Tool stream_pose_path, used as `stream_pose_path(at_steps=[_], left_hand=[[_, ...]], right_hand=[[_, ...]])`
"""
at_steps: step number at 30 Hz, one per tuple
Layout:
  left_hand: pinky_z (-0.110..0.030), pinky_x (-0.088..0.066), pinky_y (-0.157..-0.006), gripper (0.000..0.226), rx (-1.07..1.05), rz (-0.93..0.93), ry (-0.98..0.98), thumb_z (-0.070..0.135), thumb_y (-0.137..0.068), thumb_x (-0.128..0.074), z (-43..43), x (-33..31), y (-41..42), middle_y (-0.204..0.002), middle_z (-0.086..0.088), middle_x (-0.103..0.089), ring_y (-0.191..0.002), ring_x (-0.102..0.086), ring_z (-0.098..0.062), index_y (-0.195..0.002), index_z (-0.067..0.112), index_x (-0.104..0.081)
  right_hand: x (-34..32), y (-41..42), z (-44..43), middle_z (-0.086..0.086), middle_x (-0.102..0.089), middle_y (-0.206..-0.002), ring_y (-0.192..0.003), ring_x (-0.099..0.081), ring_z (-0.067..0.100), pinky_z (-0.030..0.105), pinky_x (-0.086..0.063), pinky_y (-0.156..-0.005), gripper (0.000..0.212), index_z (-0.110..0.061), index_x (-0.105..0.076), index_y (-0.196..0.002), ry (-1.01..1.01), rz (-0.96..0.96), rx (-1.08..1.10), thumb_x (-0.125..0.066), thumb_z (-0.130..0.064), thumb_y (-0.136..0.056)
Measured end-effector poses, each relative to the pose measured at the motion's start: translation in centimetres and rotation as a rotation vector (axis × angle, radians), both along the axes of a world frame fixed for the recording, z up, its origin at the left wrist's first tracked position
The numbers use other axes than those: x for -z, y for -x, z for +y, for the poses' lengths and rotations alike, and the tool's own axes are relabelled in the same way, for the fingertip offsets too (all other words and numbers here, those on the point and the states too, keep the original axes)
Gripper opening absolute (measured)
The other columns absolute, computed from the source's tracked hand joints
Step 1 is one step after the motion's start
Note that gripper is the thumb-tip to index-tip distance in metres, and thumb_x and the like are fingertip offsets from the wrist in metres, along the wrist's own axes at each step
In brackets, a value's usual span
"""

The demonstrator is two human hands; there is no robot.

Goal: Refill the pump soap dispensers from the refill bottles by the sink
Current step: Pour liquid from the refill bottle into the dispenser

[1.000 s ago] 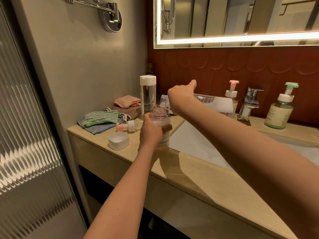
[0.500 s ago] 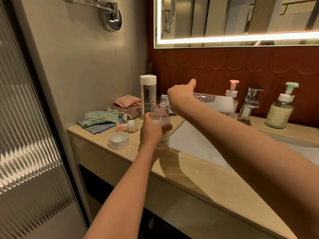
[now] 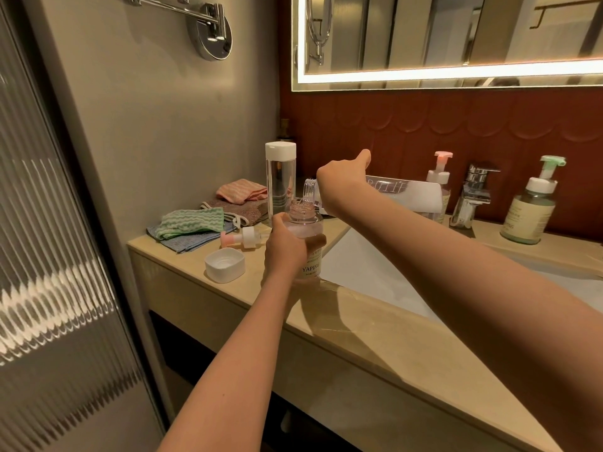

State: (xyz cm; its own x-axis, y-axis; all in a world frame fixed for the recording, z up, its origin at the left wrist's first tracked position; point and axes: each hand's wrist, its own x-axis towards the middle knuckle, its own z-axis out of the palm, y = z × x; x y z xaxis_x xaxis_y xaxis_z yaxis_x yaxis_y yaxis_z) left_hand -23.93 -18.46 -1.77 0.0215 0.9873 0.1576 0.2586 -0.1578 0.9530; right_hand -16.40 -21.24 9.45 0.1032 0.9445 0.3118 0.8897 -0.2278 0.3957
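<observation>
The counter's [image 3: 375,324] front edge runs diagonally from lower right to its left corner, a smooth beige stone slab with a squared lip. The strip between that edge and the basin [image 3: 365,265] lies bare to the right of the hands. A ribbed glass door [image 3: 49,256] stands close beside the counter's left end and narrows the room there.

The left hand [image 3: 285,252] wraps fingers and thumb round the dispenser [image 3: 308,223], a round, clear pinkish bottle with a printed label. It stands upright on the counter at the basin's left front corner, its threaded neck open. Just left of it lie a white rounded-square cap [image 3: 225,265], hollow side up, and the pump [image 3: 243,238] on its side, with a white collar and pink nozzle.

Above the dispenser, the right hand [image 3: 342,181] is closed in a fist round the refill [image 3: 404,194], thumb sticking up. This clear bottle is tipped level, its ribbed neck right over the dispenser's mouth and its body reaching out over the basin. Whether liquid is running cannot be told.

Behind, a tall bottle [image 3: 280,181], clear with a white lid, stands beside folded, wavy-textured cloths [image 3: 192,223] piled by the wall. Along the back ledge stand a pink pump bottle [image 3: 439,181], a chrome tap [image 3: 473,194] and a green pump bottle [image 3: 530,210], the last well apart. Above dark red scalloped tiles hangs a lit mirror [image 3: 456,37].
</observation>
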Motion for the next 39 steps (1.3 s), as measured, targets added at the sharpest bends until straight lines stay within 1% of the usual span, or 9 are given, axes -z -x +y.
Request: stream_pose_path(at_steps=[3, 9, 13, 18, 22, 24, 29, 32, 39], left_hand=[[-0.043, -0.042, -0.094, 0.071, -0.004, 0.012, -0.014, 0.026, -0.079, -0.072, 0.04, 0.03, 0.04, -0.134, -0.008, -0.049, -0.121, -0.047, -0.03, -0.136, 0.021, -0.029], [-0.043, -0.043, -0.092, 0.071, -0.009, 0.015, -0.007, 0.026, -0.078, -0.073, 0.12, -0.02, 0.01, -0.133, -0.008, -0.05, -0.121, -0.047, -0.03, -0.135, 0.021, -0.03], [-0.042, -0.042, -0.093, 0.074, -0.008, 0.019, -0.006, 0.027, -0.076, -0.075, 0.1, -0.01, 0.02, -0.134, -0.008, -0.049, -0.122, -0.047, -0.03, -0.135, 0.021, -0.03], [-0.044, -0.041, -0.094, 0.077, -0.004, 0.015, -0.008, 0.028, -0.075, -0.075, 0.03, -0.08, 0.01, -0.134, -0.008, -0.049, -0.122, -0.047, -0.03, -0.136, 0.021, -0.029], [-0.044, -0.041, -0.094, 0.076, -0.004, 0.016, -0.009, 0.028, -0.075, -0.076, 0.01, -0.04, 0.0, -0.134, -0.008, -0.049, -0.123, -0.046, -0.03, -0.135, 0.021, -0.029], [-0.043, -0.041, -0.095, 0.076, -0.003, 0.012, -0.011, 0.028, -0.075, -0.075, 0.03, -0.04, 0.0, -0.134, -0.008, -0.049, -0.123, -0.046, -0.03, -0.135, 0.021, -0.029], [-0.044, -0.041, -0.095, 0.075, -0.003, 0.013, -0.011, 0.028, -0.076, -0.075, 0.11, 0.07, 0.0, -0.134, -0.007, -0.049, -0.122, -0.046, -0.03, -0.135, 0.021, -0.029], [-0.045, -0.041, -0.095, 0.075, -0.002, 0.01, -0.013, 0.028, -0.076, -0.075, 0.15, 0.12, -0.02, -0.134, -0.007, -0.049, -0.122, -0.046, -0.03, -0.135, 0.022, -0.029], [-0.046, -0.041, -0.096, 0.073, 0.006, 0.008, -0.007, 0.027, -0.077, -0.074, 0.26, 0.18, 0.01, -0.134, -0.007, -0.048, -0.123, -0.045, -0.03, -0.135, 0.022, -0.029]], right_hand=[[-0.01, 0.0, 0.02, 0.004, -0.055, -0.091, -0.1, -0.054, 0.026, 0.043, -0.027, -0.098, 0.008, -0.012, -0.05, -0.091, 0.0, -0.007, 0.0, -0.057, -0.015, -0.088], [0.01, -0.02, 0.04, 0.004, -0.055, -0.091, -0.104, -0.055, 0.026, 0.042, -0.028, -0.097, 0.008, -0.012, -0.05, -0.091, -0.001, -0.005, -0.001, -0.057, -0.015, -0.088], [-0.04, 0.0, 0.05, 0.004, -0.055, -0.091, -0.097, -0.052, 0.025, 0.042, -0.028, -0.097, 0.007, -0.012, -0.05, -0.091, -0.001, -0.003, 0.0, -0.057, -0.014, -0.088], [-0.02, 0.05, 0.01, 0.004, -0.055, -0.091, -0.103, -0.054, 0.026, 0.042, -0.028, -0.097, 0.008, -0.012, -0.05, -0.092, 0.001, -0.009, 0.002, -0.057, -0.014, -0.088], [-0.06, 0.01, -0.04, 0.003, -0.054, -0.09, -0.09, -0.047, 0.024, 0.041, -0.027, -0.097, 0.009, -0.012, -0.049, -0.092, 0.001, -0.003, 0.004, -0.057, -0.013, -0.088], [-0.03, -0.01, 0.0, 0.003, -0.054, -0.091, -0.089, -0.045, 0.025, 0.041, -0.027, -0.097, 0.008, -0.013, -0.049, -0.092, 0.0, -0.005, 0.006, -0.057, -0.013, -0.088], [0.07, 0.04, 0.18, 0.003, -0.054, -0.091, -0.099, -0.052, 0.024, 0.043, -0.027, -0.099, 0.008, -0.013, -0.05, -0.092, -0.001, -0.006, 0.001, -0.057, -0.015, -0.089], [0.04, 0.02, 0.19, 0.003, -0.054, -0.091, -0.093, -0.048, 0.024, 0.042, -0.027, -0.098, 0.008, -0.013, -0.05, -0.093, 0.0, -0.007, 0.005, -0.057, -0.015, -0.089], [0.03, 0.09, 0.03, 0.004, -0.054, -0.091, -0.097, -0.051, 0.024, 0.042, -0.027, -0.098, 0.009, -0.012, -0.049, -0.092, 0.001, -0.012, 0.006, -0.057, -0.015, -0.089]])
